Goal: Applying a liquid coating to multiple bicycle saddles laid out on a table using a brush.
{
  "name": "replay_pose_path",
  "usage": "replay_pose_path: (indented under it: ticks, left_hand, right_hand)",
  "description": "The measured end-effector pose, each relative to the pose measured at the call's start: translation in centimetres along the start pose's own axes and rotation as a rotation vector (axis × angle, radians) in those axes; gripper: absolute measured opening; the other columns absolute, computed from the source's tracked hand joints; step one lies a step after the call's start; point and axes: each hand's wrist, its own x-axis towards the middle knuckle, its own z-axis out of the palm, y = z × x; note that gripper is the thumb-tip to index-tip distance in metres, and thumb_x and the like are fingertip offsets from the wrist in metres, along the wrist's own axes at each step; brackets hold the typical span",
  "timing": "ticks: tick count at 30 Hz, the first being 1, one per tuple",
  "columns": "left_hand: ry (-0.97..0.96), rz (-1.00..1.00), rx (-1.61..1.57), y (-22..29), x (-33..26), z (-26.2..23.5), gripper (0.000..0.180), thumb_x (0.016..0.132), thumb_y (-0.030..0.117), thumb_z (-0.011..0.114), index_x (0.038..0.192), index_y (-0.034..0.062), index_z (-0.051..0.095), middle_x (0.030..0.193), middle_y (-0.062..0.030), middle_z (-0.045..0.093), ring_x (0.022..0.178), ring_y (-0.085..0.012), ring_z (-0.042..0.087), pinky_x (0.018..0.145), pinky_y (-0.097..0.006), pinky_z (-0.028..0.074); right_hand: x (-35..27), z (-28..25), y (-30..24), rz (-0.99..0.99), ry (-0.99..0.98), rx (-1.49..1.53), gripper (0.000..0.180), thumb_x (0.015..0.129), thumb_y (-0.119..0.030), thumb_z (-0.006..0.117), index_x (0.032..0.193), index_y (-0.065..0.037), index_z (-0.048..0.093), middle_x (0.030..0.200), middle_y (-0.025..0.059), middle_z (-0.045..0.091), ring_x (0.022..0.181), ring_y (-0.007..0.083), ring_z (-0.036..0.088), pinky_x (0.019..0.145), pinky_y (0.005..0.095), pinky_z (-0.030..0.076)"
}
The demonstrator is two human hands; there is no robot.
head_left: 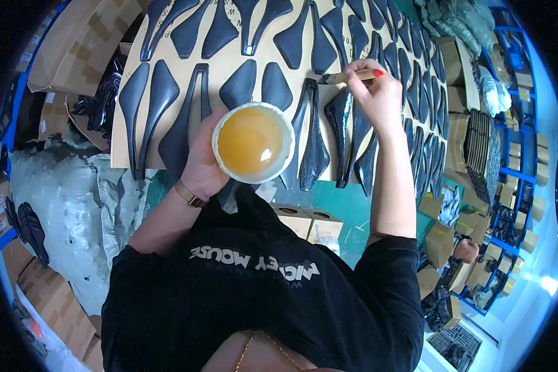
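My left hand is wrapped round a white round tub that holds an amber, shiny liquid. Between the fingers of my right hand is a flat brush with a pale wooden handle. Its bristles point left and meet the top end of a black forked part. Wet-looking streaks show on that part and on the glossy black part beside it. Whether the bristles press on the surface, I cannot tell. Several similar black parts lie in rows around them.
The parts rest on a tan cardboard sheet. Large wrapped bags and cartons stand at the left. Blue shelving with boxes lines the right side. Open boxes sit on the green floor below the sheet's near edge.
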Motion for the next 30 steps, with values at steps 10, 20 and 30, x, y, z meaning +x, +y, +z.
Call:
replay_pose_path:
  ticks: [10,20,30]
  left_hand:
    - [-0.03,0.002,0.057,0.1,-1.0,0.2,0.039,0.098,0.037,0.039,0.116,0.007,0.055,0.116,-0.0062,0.06,0.11,-0.0187,0.055,0.096,-0.036,0.042]
    - [-0.073,-0.032,0.096,-0.4,-1.4,-0.4,0.036,0.097,0.035,0.04,0.118,0.009,0.055,0.117,-0.0049,0.059,0.112,-0.0181,0.054,0.097,-0.036,0.041]
    - [0.009,-0.149,0.004,0.9,-2.0,-0.9,0.038,0.094,0.038,0.045,0.121,0.0127,0.054,0.119,-0.0025,0.058,0.115,-0.0181,0.052,0.098,-0.039,0.04]
  right_hand:
    - [-2.7,1.2,2.0,0.269,0.071,0.347,0.019,0.085,-0.018,0.064,0.087,0.001,0.065,0.074,0.0047,0.065,0.07,0.0098,0.061,0.064,0.0212,0.048]
    - [-6.7,-0.1,0.9,0.27,0.072,0.383,0.015,0.083,-0.017,0.066,0.087,-0.002,0.066,0.073,0.0031,0.065,0.066,0.0079,0.059,0.062,0.022,0.047]
    - [-13.1,1.0,-2.3,0.372,0.027,0.538,0.014,0.085,-0.013,0.065,0.086,0.001,0.064,0.076,0.0037,0.065,0.069,0.0087,0.06,0.063,0.0208,0.047]
